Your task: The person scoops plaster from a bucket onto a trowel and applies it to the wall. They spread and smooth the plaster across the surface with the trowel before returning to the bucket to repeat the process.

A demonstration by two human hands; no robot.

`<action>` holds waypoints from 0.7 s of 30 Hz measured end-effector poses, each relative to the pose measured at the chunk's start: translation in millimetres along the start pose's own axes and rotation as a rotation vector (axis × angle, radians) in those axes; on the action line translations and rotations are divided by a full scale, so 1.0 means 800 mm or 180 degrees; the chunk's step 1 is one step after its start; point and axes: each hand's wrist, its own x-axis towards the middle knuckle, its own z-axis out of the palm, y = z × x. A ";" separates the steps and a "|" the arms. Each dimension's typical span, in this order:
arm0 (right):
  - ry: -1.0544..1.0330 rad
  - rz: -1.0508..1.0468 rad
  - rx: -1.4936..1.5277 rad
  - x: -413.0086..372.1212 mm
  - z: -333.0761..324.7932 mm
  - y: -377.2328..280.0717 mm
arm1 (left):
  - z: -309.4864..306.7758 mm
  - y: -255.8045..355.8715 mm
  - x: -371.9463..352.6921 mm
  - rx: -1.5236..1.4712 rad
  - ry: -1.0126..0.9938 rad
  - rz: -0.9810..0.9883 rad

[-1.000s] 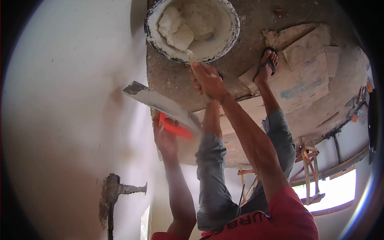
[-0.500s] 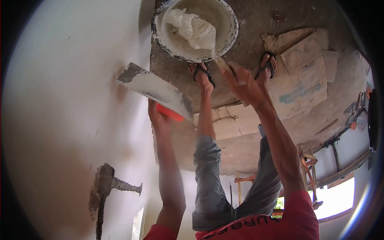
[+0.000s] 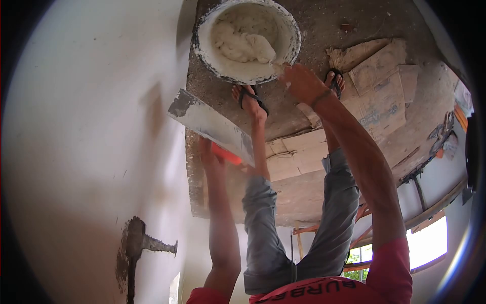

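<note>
My left hand [image 3: 212,154] is closed around the red-orange handle [image 3: 226,153] of a plastering trowel [image 3: 212,124]. Its wide metal blade is tilted near the wall, smeared with white plaster and dark at the far corner. My right hand [image 3: 305,85] is closed at the near right rim of a round bucket [image 3: 292,48], gripping a pale-handled tool [image 3: 278,68]. Most of that tool is hidden by my fingers and the plaster. Inside the bucket, wet white plaster [image 3: 243,46] lies in a soft heap.
A white wall [image 3: 91,126] rises on the left, with a rough grey patch [image 3: 135,243] low down. My sandalled feet [image 3: 250,100] stand just behind the bucket. Flattened cardboard [image 3: 377,91] covers part of the dusty floor on the right. A bright window [image 3: 428,243] shows at lower right.
My right hand has moved up to the bucket's rim, and the lifted plaster has sunk back into the heap. The trowel has shifted slightly right and down in view.
</note>
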 end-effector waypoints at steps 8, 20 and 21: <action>-0.0138 0.0483 0.1735 0.009 0.061 -0.012 | -0.014 -0.007 0.000 -0.0152 0.0243 -0.0230; -0.0491 0.0678 0.3534 -0.006 0.097 -0.042 | -0.038 -0.006 -0.007 -0.0202 0.0253 -0.0358; -0.0506 0.0681 0.3643 -0.012 0.100 -0.037 | -0.036 -0.005 -0.007 -0.0209 0.0245 -0.0304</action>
